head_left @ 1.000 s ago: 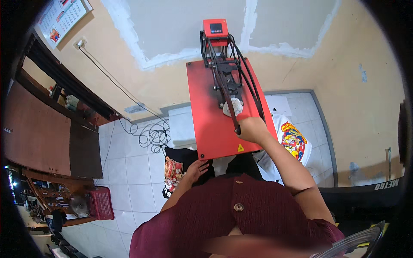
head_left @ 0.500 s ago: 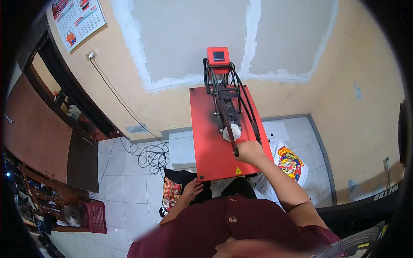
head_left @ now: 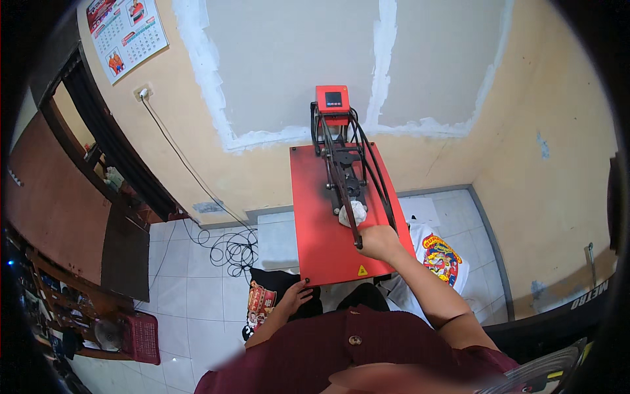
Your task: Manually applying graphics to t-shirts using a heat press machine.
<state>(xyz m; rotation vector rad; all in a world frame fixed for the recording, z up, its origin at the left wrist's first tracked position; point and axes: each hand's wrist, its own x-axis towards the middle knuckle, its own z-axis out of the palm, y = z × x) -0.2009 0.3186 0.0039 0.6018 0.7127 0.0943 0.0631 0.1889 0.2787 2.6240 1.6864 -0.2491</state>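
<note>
A red heat press (head_left: 325, 236) stands ahead of me, with a display box (head_left: 333, 104) at the back and black linkage and hoses on top. A crumpled white wad (head_left: 355, 211) sits by the lever (head_left: 344, 200). My right hand (head_left: 377, 241) is closed around the lever's front end. My left hand (head_left: 295, 295) touches the plate's front left corner, fingers apart and slightly bent. A black printed cloth (head_left: 262, 299) hangs at the press's lower left; a white cloth with a colorful print (head_left: 440, 259) lies to the right.
Coiled black cable (head_left: 233, 253) lies on the tiled floor (head_left: 187, 295). A red plastic basket (head_left: 141, 338) stands beside a wooden rack at the lower left. A doorway and brown panel (head_left: 62, 217) are at left; a black padded object (head_left: 558, 315) is at lower right.
The view has shifted, so the press, walls and both hands appear lower in the frame. My hands keep their places on the lever and plate corner.
</note>
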